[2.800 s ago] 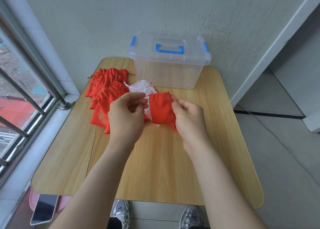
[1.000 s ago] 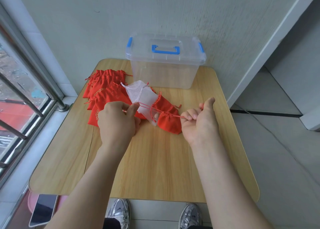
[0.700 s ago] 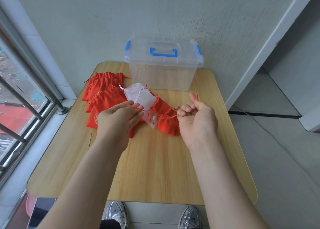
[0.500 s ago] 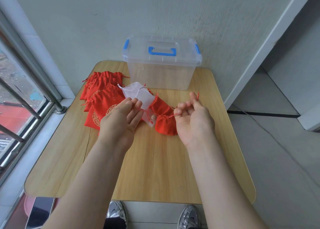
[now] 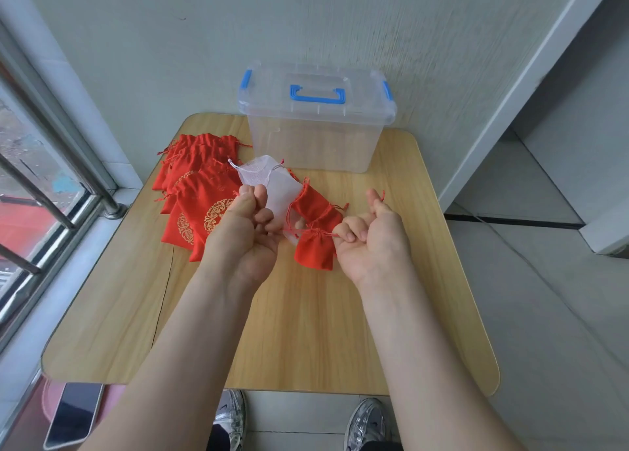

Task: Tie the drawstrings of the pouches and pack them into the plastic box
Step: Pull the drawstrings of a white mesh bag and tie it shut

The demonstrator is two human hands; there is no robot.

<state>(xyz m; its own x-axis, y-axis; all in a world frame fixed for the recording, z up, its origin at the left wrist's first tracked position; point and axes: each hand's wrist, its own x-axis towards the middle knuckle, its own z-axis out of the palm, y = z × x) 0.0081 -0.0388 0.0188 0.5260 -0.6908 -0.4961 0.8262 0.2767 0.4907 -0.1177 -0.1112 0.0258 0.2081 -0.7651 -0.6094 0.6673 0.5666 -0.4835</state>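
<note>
while the small red pouch point(image 5: 313, 252) hangs cinched over the table point(image 5: 306, 331) middle, the right hand point(image 5: 371, 243) pinches one drawstring point(image 5: 328, 234) in curled fingers; the left hand point(image 5: 248, 236) pinches the other.

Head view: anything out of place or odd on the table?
One white mesh pouch lies among the red pouches, the odd one out. The plastic box is closed. A dark line, like a crack, runs down the table at left.

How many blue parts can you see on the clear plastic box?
3: the blue handle at the middle of the lid, a left latch at its left end, a right latch at its right end. The far side of the plastic box is hidden.
</note>
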